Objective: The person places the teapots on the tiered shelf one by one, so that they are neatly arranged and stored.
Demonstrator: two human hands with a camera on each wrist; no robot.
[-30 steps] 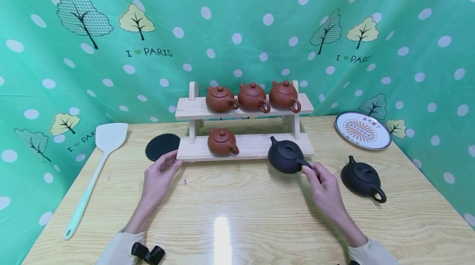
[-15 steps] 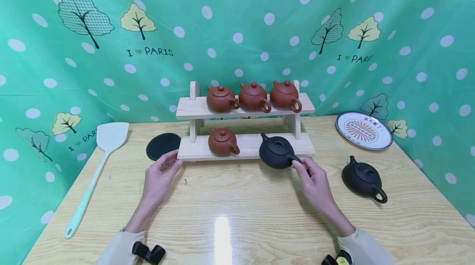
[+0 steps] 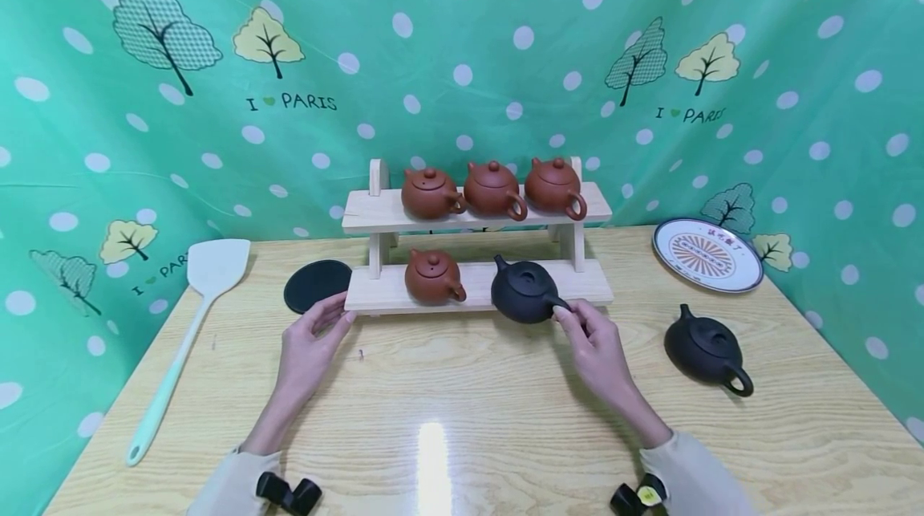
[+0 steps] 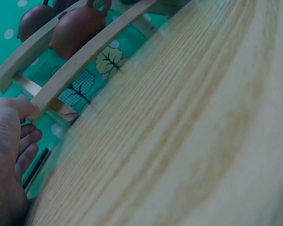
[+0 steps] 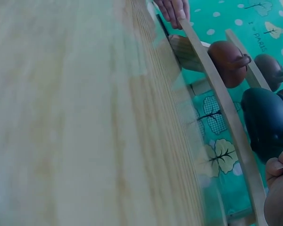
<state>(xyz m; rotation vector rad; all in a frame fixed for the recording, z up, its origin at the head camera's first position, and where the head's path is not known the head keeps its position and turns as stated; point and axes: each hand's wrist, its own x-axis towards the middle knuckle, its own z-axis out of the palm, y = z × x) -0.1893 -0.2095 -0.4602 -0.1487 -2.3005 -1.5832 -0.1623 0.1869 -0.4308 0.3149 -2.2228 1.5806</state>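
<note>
My right hand [image 3: 597,347] pinches the handle of a black teapot [image 3: 524,291], which overlaps the lower shelf's front edge in the head view. In the right wrist view this teapot [image 5: 266,122] shows its dark round side beside the lower board. My left hand [image 3: 314,347] holds the left end of the two-tier wooden rack [image 3: 368,291], thumb at the front corner. A reddish-brown teapot [image 3: 433,276] sits on the lower shelf, left of the black one. Three more brown teapots [image 3: 493,190] line the upper shelf.
A second black teapot [image 3: 707,349] stands on the table to the right, below a patterned plate [image 3: 707,254] near the curtain. On the left lie a black round disc [image 3: 314,285] and a white spatula with a pale green handle [image 3: 173,363].
My right hand has carried the black teapot leftward along the lower shelf, toward the brown teapot there. My left hand stays at the rack's left end.
</note>
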